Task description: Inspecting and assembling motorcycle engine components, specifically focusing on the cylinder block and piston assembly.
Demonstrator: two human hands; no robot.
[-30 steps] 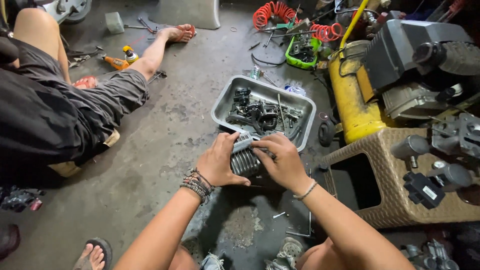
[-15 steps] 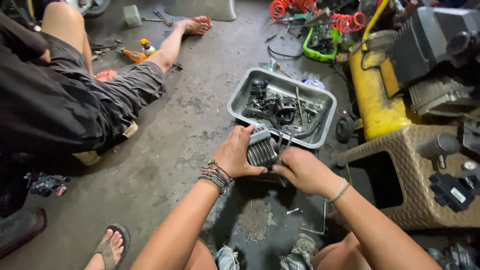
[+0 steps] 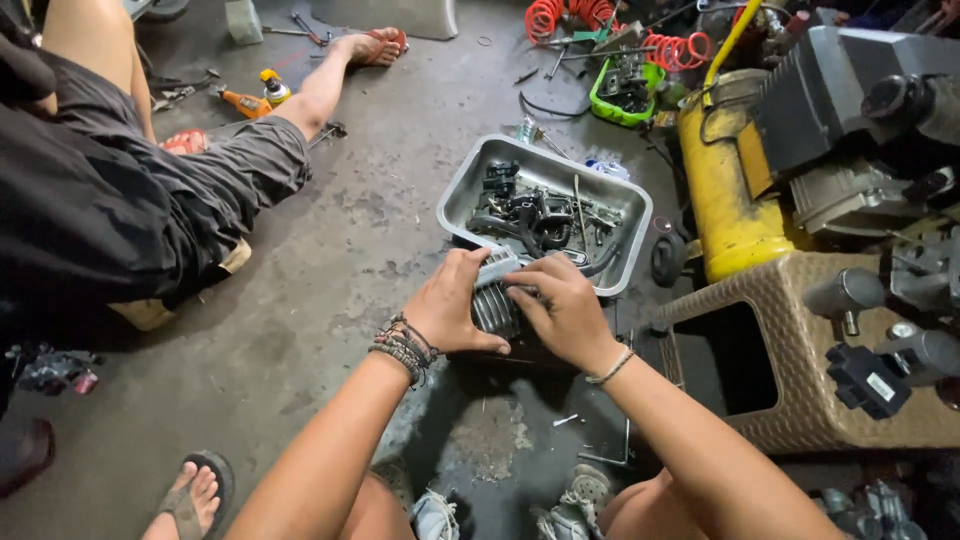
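Note:
A finned grey metal engine cylinder point(image 3: 494, 300) sits on the concrete floor just in front of a metal tray. My left hand point(image 3: 455, 305), with beaded bracelets on the wrist, grips its left side. From the right, my right hand point(image 3: 560, 305) covers its top, fingers curled over the fins. Most of the cylinder is hidden under both hands.
The grey metal tray point(image 3: 470, 180) holds several dark engine parts. To the right stand a yellow compressor tank point(image 3: 722, 190) and a brown wicker stool point(image 3: 800, 360). Another person in dark clothes point(image 3: 130, 200) sits at the left with a leg stretched out. Loose tools and red coiled hoses point(image 3: 545, 17) lie at the back.
Both hands stayed on the cylinder; the right hand shifted from its lower right side up over its top. The view moved slightly.

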